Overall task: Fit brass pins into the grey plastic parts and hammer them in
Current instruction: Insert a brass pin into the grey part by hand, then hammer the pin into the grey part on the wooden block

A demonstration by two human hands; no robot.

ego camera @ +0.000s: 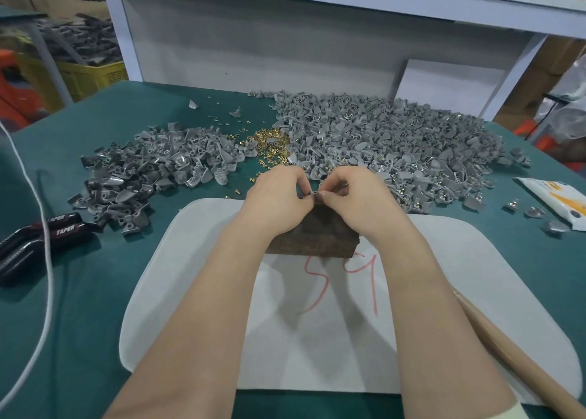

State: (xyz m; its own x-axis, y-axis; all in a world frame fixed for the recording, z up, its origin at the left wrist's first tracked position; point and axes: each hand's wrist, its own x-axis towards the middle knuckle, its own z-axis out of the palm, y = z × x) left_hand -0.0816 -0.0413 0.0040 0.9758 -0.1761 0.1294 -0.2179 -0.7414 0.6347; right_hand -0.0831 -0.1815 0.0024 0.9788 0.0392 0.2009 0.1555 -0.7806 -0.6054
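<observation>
My left hand (279, 193) and my right hand (352, 193) meet fingertip to fingertip over the far end of a dark wooden block (317, 234). Between them they pinch one small grey plastic part (314, 193), mostly hidden by the fingers. Whether a pin sits in it I cannot tell. A heap of brass pins (269, 144) lies just beyond the hands. Grey plastic parts form a large pile (396, 139) at the right and a smaller pile (152, 171) at the left. A wooden hammer handle (513, 361) lies along my right forearm.
The block stands on a white pad (459, 291) marked with red numbers, on a green table (79, 307). Black pliers (41, 238) and a white cord (47, 260) lie at the left. A white packet (558, 200) sits at the right edge. A shelf frame (222, 38) rises behind.
</observation>
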